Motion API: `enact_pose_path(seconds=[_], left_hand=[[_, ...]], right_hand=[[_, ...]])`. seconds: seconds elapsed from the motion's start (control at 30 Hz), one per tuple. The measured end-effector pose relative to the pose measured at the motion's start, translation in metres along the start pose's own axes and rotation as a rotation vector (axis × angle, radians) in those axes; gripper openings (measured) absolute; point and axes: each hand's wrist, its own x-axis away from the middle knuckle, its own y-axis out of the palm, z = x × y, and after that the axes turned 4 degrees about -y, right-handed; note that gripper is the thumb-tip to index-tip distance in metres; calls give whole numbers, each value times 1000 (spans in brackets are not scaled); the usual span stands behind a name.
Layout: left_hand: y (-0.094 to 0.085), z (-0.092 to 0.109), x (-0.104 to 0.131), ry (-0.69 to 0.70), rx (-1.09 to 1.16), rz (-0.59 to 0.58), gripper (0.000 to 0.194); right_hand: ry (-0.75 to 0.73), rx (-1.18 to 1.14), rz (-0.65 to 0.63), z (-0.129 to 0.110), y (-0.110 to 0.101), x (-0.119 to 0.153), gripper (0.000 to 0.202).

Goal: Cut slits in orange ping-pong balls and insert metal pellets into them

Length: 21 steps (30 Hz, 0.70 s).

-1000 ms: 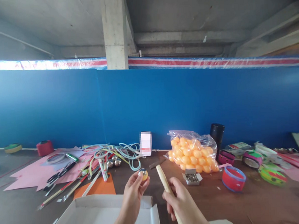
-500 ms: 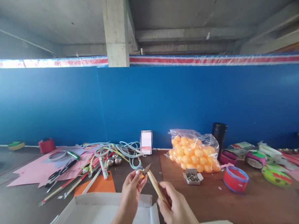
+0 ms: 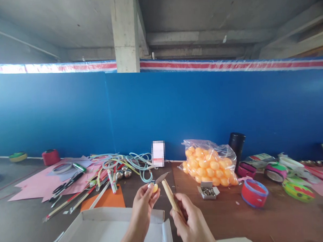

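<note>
My left hand point(image 3: 144, 203) pinches a small ball point(image 3: 154, 187), yellow-orange with a shiny metallic part on top. In my right hand point(image 3: 188, 216) is the wooden handle point(image 3: 170, 196) of a tool, fingers wrapped round its lower end. A dark pointed blade point(image 3: 162, 177) sits at the handle's upper end, its broad end close to the ball; whether they touch is hard to tell. Both hands are above an open white box point(image 3: 122, 215).
A clear bag of orange balls point(image 3: 208, 165) stands right of centre, with a small box of metal pieces point(image 3: 208, 191) before it. Tubes point(image 3: 139, 161), pink paper point(image 3: 33, 183) and scissors point(image 3: 66, 184) lie left. A red-blue ring point(image 3: 255, 193) and black cylinder point(image 3: 237, 146) are right.
The ball in my left hand has turned so more of its yellow side shows. The blade and handle in my right hand have shifted slightly right and up.
</note>
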Motion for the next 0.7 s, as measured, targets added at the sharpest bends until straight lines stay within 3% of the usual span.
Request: enact_pose_path(seconds=[0.13,0.33,0.47,0.7], left_hand=[[0,-1,-1,-4,13,-11,18],[2,1,0,-4,33,12,17],[3,1,1,-7,43,-1,15],[2,-2,0,-23,42,2,17]], right_hand=[[32,-16,-70,-2,-2,-1,22],[40,-16,37,3,0,0,24],[31,19,-62,5,1,0,22],[14,3,21,7,3,0,21]])
